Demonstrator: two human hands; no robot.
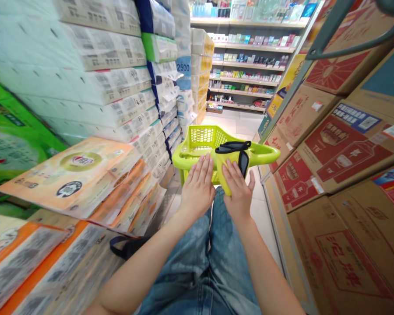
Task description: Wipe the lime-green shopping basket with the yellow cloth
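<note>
A lime-green plastic shopping basket [203, 136] with a smooth rim and handle bar stands in front of my knees. My left hand [198, 186] lies on the near side of the bar, its fingers straight and close together. At the bar's middle is a yellow fabric pouch-like item [225, 162] with black edging and a grey lining; I cannot make out its exact kind. My right hand [238, 186] rests on that item with fingers stretched and the little finger apart. The thumb of the right hand is hidden. Both palms face away from view.
Stacked tissue packs [118, 83] rise on the left, with an orange pack [79, 170] jutting out nearer. Printed cardboard cartons [335, 148] line the right side. At the aisle's far end stand shelves [249, 63] of small goods. A grey metal bracket [357, 52] hangs upper right.
</note>
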